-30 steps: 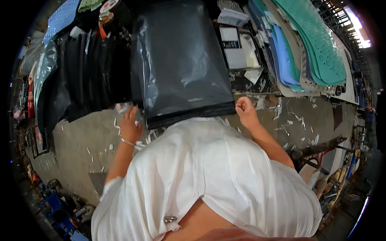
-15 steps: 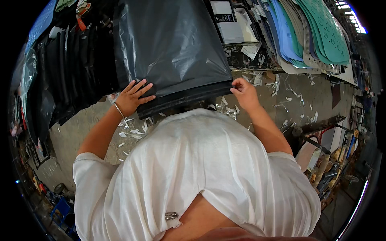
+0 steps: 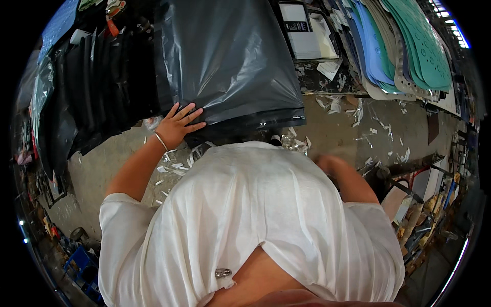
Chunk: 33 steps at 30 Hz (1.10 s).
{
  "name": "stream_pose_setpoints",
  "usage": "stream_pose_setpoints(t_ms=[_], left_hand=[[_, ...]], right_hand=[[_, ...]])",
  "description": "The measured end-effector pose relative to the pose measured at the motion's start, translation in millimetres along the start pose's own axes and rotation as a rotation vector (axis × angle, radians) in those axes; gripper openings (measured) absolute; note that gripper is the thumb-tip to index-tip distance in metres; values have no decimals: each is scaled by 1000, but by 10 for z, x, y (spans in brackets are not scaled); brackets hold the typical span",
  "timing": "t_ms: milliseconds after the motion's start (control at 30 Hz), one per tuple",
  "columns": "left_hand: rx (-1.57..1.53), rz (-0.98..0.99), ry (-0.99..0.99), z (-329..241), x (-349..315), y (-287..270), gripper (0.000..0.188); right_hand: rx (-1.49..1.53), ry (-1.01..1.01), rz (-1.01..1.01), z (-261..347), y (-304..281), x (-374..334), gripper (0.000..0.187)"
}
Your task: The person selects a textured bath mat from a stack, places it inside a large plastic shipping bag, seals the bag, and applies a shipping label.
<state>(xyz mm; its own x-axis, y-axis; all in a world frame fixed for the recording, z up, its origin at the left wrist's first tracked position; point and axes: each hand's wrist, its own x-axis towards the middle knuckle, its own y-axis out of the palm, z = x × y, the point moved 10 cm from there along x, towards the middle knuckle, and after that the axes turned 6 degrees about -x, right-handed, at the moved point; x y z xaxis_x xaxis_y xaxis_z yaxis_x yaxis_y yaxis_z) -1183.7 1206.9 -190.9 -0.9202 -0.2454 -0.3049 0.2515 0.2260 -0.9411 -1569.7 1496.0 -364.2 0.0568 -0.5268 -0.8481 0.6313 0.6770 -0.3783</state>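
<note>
Touching slick black plastic: left fingers splayed, empty; right fingers blurred, grip unclear.

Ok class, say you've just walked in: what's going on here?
A person in a white shirt stands before a large black plastic bag. The left hand lies spread over the bag's near-left corner. The right hand, blurred, is apart from the bag, close to the shirt's right side. Green mats lie stacked off to the right, black plastic sheeting hangs at the left, and pale scraps litter the floor.
</note>
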Motion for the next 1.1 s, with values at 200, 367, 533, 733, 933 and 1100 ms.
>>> stream_pose_setpoints(t_ms=[200, 367, 533, 733, 933, 1100], left_hand=[[-4, -9, -47, 8, -48, 16, 71], [-393, -39, -124, 155, -97, -300, 69], [-1515, -464, -700, 1203, -585, 135, 26], [-711, -560, -1241, 1283, -586, 374, 43], [-465, -834, -861, 554, 90, -463, 75], [-737, -792, -989, 1088, 361, 48, 92]], right_hand=[[-617, -228, -1089, 1386, -1683, -833, 66], [-976, -883, -734, 2819, -1901, -545, 46], [624, -555, -407, 2427, -2522, 31, 27], [115, -157, -1072, 2306, -2398, -169, 25], [-273, -613, -1132, 3233, -2329, -535, 62], [-161, -579, -1038, 2624, -2132, -174, 65]])
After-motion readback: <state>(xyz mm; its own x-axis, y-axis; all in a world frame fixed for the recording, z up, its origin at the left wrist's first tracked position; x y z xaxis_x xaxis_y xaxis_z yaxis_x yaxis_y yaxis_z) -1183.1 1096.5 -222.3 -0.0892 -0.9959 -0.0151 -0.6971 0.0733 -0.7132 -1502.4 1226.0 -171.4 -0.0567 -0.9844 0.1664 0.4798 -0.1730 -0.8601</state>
